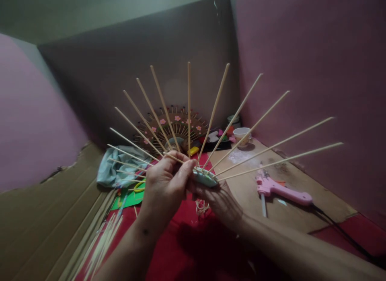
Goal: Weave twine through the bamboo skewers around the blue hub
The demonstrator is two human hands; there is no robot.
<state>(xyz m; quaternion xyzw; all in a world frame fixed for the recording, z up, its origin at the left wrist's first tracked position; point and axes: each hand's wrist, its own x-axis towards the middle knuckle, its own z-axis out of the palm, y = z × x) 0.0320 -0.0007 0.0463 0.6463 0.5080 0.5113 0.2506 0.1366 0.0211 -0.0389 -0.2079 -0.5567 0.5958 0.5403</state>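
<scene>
My left hand (169,184) pinches one thin stick (173,158); my right hand (221,200) seems clamped, fingers partly hidden, on the pale-blue base (206,178), held above red surface (171,244), fanned sticks (189,104) radiating upward

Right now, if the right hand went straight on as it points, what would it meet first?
Probably the left hand, just up and left of the right hand in the picture; they overlap in view, so contact is unclear.
</scene>
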